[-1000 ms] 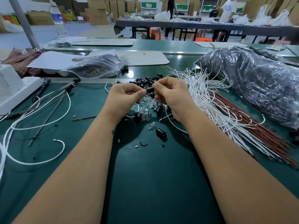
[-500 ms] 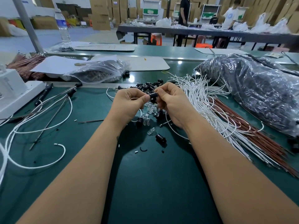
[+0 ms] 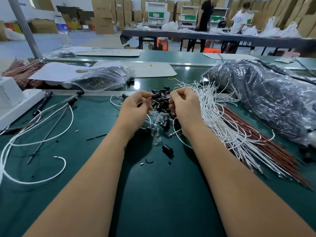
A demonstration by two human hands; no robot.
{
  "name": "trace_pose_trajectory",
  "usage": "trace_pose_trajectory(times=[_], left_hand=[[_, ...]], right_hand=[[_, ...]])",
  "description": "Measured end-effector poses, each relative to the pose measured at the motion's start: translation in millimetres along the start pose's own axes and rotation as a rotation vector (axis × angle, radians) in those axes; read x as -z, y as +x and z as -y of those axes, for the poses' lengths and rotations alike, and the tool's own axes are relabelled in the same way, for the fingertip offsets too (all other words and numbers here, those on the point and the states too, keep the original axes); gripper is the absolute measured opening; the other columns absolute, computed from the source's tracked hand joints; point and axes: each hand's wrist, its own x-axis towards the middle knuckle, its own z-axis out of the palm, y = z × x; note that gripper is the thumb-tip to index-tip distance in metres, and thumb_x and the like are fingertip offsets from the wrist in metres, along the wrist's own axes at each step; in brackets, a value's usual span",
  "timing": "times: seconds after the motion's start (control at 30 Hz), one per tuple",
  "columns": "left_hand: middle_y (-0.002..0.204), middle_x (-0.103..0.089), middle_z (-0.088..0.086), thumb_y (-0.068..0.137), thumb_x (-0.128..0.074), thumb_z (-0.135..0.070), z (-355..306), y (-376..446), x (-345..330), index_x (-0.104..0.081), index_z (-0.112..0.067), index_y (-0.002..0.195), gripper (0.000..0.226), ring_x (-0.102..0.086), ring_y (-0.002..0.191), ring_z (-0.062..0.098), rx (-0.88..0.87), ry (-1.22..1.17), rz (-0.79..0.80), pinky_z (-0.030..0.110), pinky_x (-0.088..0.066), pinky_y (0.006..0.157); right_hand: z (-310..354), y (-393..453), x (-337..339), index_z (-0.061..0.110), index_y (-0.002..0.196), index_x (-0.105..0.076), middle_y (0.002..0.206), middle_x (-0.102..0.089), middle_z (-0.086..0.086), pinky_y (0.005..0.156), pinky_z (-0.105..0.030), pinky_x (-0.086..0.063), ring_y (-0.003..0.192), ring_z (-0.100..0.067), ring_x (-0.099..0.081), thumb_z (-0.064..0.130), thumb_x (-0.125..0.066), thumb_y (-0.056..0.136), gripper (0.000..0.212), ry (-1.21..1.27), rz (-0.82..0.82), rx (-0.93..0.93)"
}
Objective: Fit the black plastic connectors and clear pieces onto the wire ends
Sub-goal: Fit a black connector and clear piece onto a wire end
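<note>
My left hand pinches a black connector at its fingertips, just above the parts pile. A small gap separates it from my right hand, whose closed fingertips pinch what looks like a small clear piece. A white wire loops out from under the right palm. Below the hands lie the pile of black connectors and clear pieces. One loose black connector and one clear piece lie nearer to me on the green mat.
A bundle of white wires and brown wires fans out at right, beside a big black plastic bag. Finished white leads and thin rods lie at left, near a white device. A clear bag of parts sits behind.
My hands, which met on the black connector, have drawn slightly apart. The connector stays in the left fingers. The view has tilted up a little.
</note>
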Motion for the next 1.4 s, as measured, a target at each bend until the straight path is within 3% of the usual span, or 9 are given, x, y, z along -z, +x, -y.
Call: trace_pose_trajectory(times=[0.13,0.27,0.43,0.53,0.87,1.07,1.17,1.3,1.4], left_hand=[[0.077,-0.064,-0.010,0.095,-0.053,-0.005,-7,1,1,-0.064,-0.022,0.087,0.021,-0.058,0.070,-0.007,0.002,-0.259,0.008,0.008,-0.045,0.070],[0.085,-0.062,-0.003,0.095,-0.053,-0.005,-9,2,3,-0.061,-0.018,0.089,0.017,-0.057,0.074,-0.002,-0.008,-0.391,0.021,0.010,-0.045,0.075],[0.072,-0.066,-0.008,0.097,-0.048,-0.006,-11,3,4,-0.062,-0.019,0.087,0.021,-0.054,0.077,0.007,0.017,-0.570,-0.012,0.021,-0.041,0.080],[0.070,-0.066,-0.009,0.098,-0.046,-0.006,-12,4,7,-0.061,-0.017,0.088,0.021,-0.056,0.073,0.005,0.033,-0.693,-0.023,0.019,-0.041,0.076],[0.081,-0.068,-0.006,0.091,-0.053,-0.014,-13,2,10,-0.057,-0.016,0.092,0.004,-0.057,0.083,0.009,-0.003,-0.745,0.073,0.023,-0.044,0.083],[0.086,-0.070,-0.005,0.079,-0.064,-0.021,-12,3,12,-0.066,-0.023,0.083,0.005,-0.057,0.083,0.011,0.054,-0.628,0.068,0.033,-0.050,0.082],[0.082,-0.070,-0.005,0.086,-0.063,-0.015,-8,6,13,-0.067,-0.020,0.086,0.006,-0.060,0.078,0.008,0.069,-0.492,0.061,0.030,-0.052,0.078],[0.063,-0.062,-0.009,0.096,-0.054,-0.008,1,8,10,-0.064,-0.018,0.088,0.016,-0.048,0.052,0.002,0.063,-0.095,0.041,0.017,-0.042,0.053],[0.055,-0.056,-0.014,0.095,-0.057,-0.012,4,7,6,-0.064,-0.024,0.085,0.017,-0.044,0.046,-0.001,0.024,0.028,0.020,0.012,-0.036,0.045]], right_hand=[[0,-2,-2,0.018,0.081,-0.059,0.073,-0.060,0.000,0.062,-0.028,-0.046,0.066,-0.014,-0.054,0.015,-0.055,0.095,0.014,-0.041,0.022,0.006],[1,-4,-2,0.019,0.085,-0.060,0.074,-0.059,-0.004,0.061,-0.029,-0.046,0.066,-0.015,-0.052,0.012,-0.057,0.093,0.011,-0.039,0.052,0.028],[2,-6,-1,0.017,0.088,-0.066,0.073,-0.057,-0.010,0.061,-0.035,-0.042,0.066,-0.020,-0.048,0.011,-0.058,0.094,0.012,-0.064,0.106,0.086],[2,-6,-1,0.013,0.091,-0.068,0.072,-0.058,-0.008,0.061,-0.033,-0.043,0.064,-0.020,-0.048,0.012,-0.060,0.094,0.009,-0.088,0.115,0.087],[0,-4,-1,0.015,0.093,-0.064,0.079,-0.062,-0.009,0.063,-0.032,-0.051,0.066,-0.016,-0.056,0.008,-0.060,0.091,0.008,-0.079,0.101,0.097],[2,-2,0,0.018,0.087,-0.064,0.080,-0.063,-0.003,0.071,-0.033,-0.054,0.072,-0.016,-0.058,0.010,-0.060,0.089,0.009,-0.062,0.063,0.097],[3,-1,1,0.019,0.085,-0.062,0.080,-0.061,-0.002,0.068,-0.031,-0.052,0.070,-0.015,-0.056,0.008,-0.060,0.087,0.011,0.003,0.043,0.074],[5,0,2,0.014,0.089,-0.064,0.069,-0.060,0.001,0.057,-0.022,-0.049,0.058,-0.008,-0.054,0.009,-0.059,0.090,0.007,0.101,0.062,0.048],[6,0,1,0.011,0.088,-0.066,0.064,-0.061,0.002,0.055,-0.022,-0.048,0.057,-0.010,-0.055,0.006,-0.058,0.092,0.010,0.198,0.113,-0.006]])
